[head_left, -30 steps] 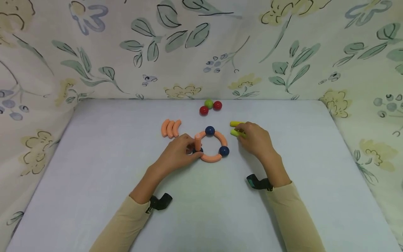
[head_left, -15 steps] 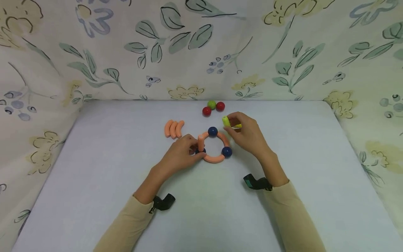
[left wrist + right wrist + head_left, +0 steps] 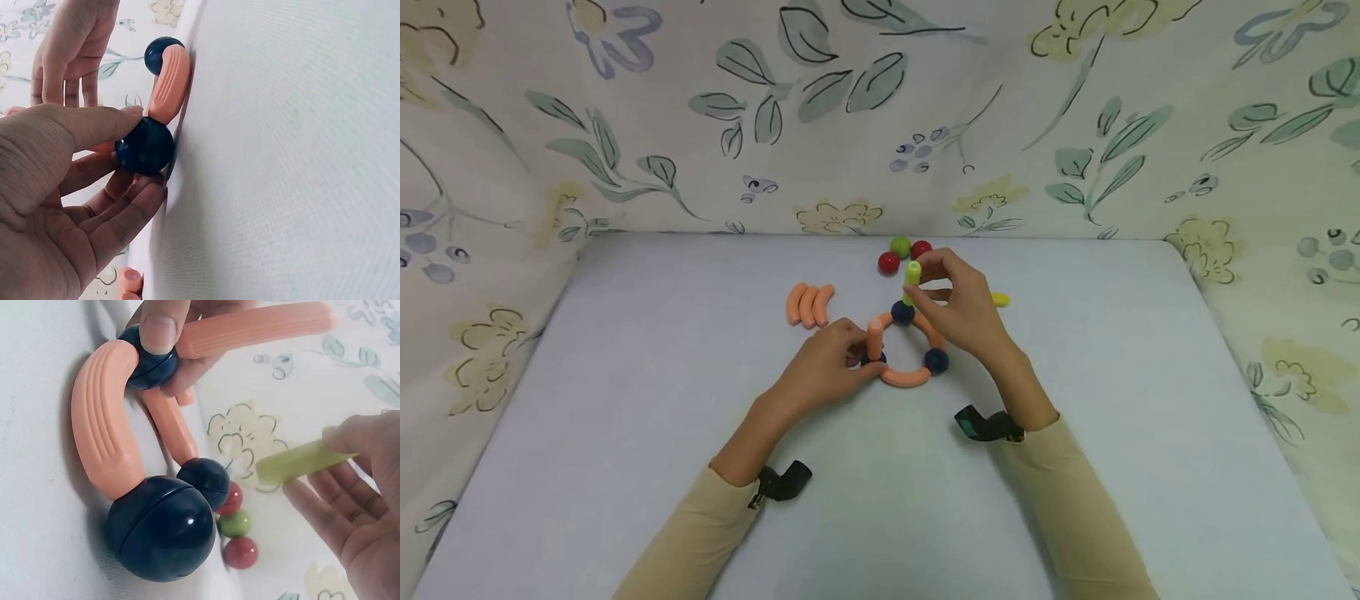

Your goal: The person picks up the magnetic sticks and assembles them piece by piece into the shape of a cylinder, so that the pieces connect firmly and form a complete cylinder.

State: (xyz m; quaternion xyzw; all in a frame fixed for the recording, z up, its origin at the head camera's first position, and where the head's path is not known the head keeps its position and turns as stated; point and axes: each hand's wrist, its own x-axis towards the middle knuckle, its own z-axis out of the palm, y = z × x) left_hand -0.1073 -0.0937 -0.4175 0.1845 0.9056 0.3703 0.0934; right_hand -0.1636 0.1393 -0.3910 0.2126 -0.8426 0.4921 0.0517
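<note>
Three dark blue balls and curved orange sticks form a ring on the table. My left hand (image 3: 823,360) pinches the left blue ball (image 3: 145,146) between thumb and fingers. From that ball a straight orange stick (image 3: 875,340) stands upright. My right hand (image 3: 958,307) pinches a yellow-green stick (image 3: 912,279), held upright over the far blue ball (image 3: 902,313). In the right wrist view, a gap shows between this yellow-green stick (image 3: 300,464) and the far ball (image 3: 203,483). The near right blue ball (image 3: 161,528) joins a curved orange stick (image 3: 103,419).
Several curved orange sticks (image 3: 809,306) lie side by side left of the ring. Two red balls and a green ball (image 3: 900,247) sit at the table's back edge. A yellow stick (image 3: 1001,299) lies partly hidden behind my right hand. Patterned cloth (image 3: 880,183) hangs behind the table.
My right hand has lifted the yellow-green stick off the table, turned it upright and carried it left over the far blue ball. The left hand keeps its grip in place.
</note>
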